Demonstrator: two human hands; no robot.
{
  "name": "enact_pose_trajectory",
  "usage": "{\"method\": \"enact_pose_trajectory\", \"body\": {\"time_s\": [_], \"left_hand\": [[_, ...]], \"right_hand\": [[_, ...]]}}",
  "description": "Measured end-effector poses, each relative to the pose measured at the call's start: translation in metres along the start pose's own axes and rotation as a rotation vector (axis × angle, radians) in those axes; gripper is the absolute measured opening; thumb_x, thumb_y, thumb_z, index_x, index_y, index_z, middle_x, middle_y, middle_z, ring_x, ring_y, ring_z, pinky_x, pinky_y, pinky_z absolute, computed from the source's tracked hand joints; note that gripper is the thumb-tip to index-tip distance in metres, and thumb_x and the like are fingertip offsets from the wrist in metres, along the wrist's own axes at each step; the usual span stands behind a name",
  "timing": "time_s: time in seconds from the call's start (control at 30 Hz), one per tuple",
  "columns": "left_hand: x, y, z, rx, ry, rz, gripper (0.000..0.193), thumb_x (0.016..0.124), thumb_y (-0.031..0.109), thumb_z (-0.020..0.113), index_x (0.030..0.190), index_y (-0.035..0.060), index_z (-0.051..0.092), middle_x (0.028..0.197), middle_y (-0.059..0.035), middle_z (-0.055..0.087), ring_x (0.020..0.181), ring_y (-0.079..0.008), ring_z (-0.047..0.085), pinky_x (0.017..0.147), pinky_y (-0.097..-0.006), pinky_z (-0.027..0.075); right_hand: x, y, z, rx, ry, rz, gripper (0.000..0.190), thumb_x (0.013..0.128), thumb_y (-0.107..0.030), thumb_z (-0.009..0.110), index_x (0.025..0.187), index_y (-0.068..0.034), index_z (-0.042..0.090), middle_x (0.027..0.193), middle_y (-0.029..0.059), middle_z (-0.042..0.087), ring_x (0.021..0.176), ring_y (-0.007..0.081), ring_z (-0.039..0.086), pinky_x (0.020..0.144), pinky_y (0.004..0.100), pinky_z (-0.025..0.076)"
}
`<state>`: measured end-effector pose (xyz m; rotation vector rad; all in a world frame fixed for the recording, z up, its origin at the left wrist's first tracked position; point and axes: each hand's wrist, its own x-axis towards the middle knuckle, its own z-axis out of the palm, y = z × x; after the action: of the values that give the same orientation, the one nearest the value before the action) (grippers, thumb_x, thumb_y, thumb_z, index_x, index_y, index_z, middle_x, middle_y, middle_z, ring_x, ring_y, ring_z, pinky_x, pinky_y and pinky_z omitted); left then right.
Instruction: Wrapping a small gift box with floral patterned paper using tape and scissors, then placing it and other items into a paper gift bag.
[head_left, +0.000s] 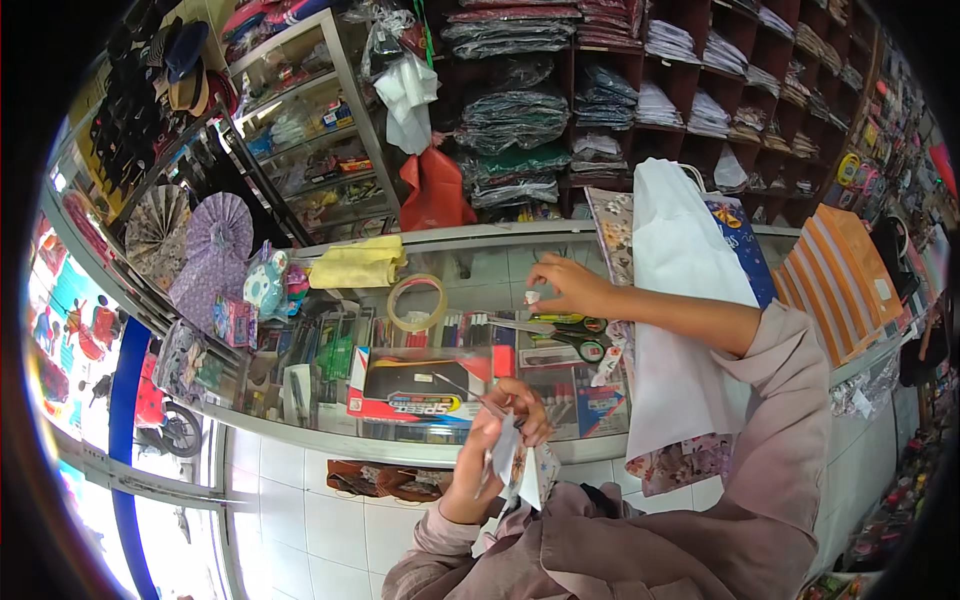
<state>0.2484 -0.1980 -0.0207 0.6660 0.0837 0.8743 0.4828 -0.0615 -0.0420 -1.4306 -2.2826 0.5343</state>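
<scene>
My left hand (510, 431) is close to my body, its fingers curled around folded pieces of white and floral-printed paper (529, 480). Over the far half of the glass-topped counter (487, 292), my right hand (566, 283) reaches out with bent fingers. By its fingertips is a small white piece (532, 298); I cannot tell whether it is pinched or lying on the glass. Just nearer than that hand are scissors with black and green handles (585, 347). A roll of tape (417, 302) is to their left. In front of my left hand sits a boxed item (420, 390) bearing large lettering.
On the right, a large white paper sheet (686, 300) drapes over floral and blue gift bags. Beyond it stands an orange-striped bag (840, 277). A yellow cloth (356, 262), a purple fan (217, 225) and wrapped goods occupy the left end. Shelves of packed clothing (514, 120) rise behind.
</scene>
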Motion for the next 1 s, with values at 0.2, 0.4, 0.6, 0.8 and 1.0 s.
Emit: {"method": "enact_pose_trajectory", "body": {"time_s": [0.2, 0.4, 0.6, 0.8, 1.0], "left_hand": [[0.001, -0.018, -0.008, -0.213, 0.028, -0.269, 0.039, 0.087, 0.038, 0.054, 0.104, 0.0053, 0.043, 0.082, -0.0048, 0.04, 0.074, -0.0136, 0.038, 0.073, -0.0269, 0.034], [-0.002, -0.038, -0.005, -0.741, 0.184, -0.234, 0.042, 0.093, 0.043, 0.041, 0.108, 0.0043, 0.048, 0.087, -0.0068, 0.046, 0.07, -0.0154, 0.038, 0.068, -0.0292, 0.034], [-0.006, -0.061, 0.003, -0.128, 0.031, -0.018, 0.046, 0.094, 0.04, 0.038, 0.131, 0.0122, 0.038, 0.111, -0.0099, 0.048, 0.107, -0.02, 0.049, 0.092, -0.0354, 0.04], [-0.039, -0.109, 0.033, -0.473, -0.063, 0.124, 0.052, 0.097, 0.046, 0.029, 0.138, 0.014, 0.032, 0.131, -0.0098, 0.045, 0.116, -0.0229, 0.047, 0.095, -0.0351, 0.042], [-0.02, -0.17, 0.155, -0.042, 0.858, 0.27, 0.042, 0.096, 0.051, 0.034, 0.106, 0.0121, 0.046, 0.092, -0.0006, 0.053, 0.083, -0.0119, 0.049, 0.075, -0.0259, 0.041]], "right_hand": [[-0.008, -0.017, -0.002, 0.232, -0.004, 0.028, 0.017, 0.076, -0.015, 0.071, 0.076, 0.001, 0.066, 0.08, 0.0141, 0.063, 0.072, 0.0188, 0.064, 0.062, 0.0278, 0.05], [-0.069, -0.128, -0.043, 0.487, 0.137, -0.152, 0.016, 0.08, -0.011, 0.068, 0.094, -0.003, 0.068, 0.084, 0.0072, 0.064, 0.077, 0.0159, 0.062, 0.069, 0.0277, 0.049], [-0.159, -0.151, -0.024, -0.18, 0.275, -0.37, 0.021, 0.077, -0.014, 0.068, 0.098, -0.01, 0.067, 0.102, 0.0026, 0.063, 0.086, 0.0158, 0.062, 0.08, 0.0333, 0.05], [-0.225, -0.155, -0.009, -0.554, 0.41, -0.356, 0.029, 0.082, -0.02, 0.054, 0.108, -0.012, 0.066, 0.133, 0.009, 0.049, 0.124, 0.0197, 0.046, 0.105, 0.0432, 0.032], [-0.31, -0.138, -0.004, -0.545, 0.251, -0.411, 0.038, 0.083, -0.018, 0.049, 0.116, -0.003, 0.06, 0.145, 0.0188, 0.031, 0.135, 0.0296, 0.028, 0.109, 0.0441, 0.023]]}}
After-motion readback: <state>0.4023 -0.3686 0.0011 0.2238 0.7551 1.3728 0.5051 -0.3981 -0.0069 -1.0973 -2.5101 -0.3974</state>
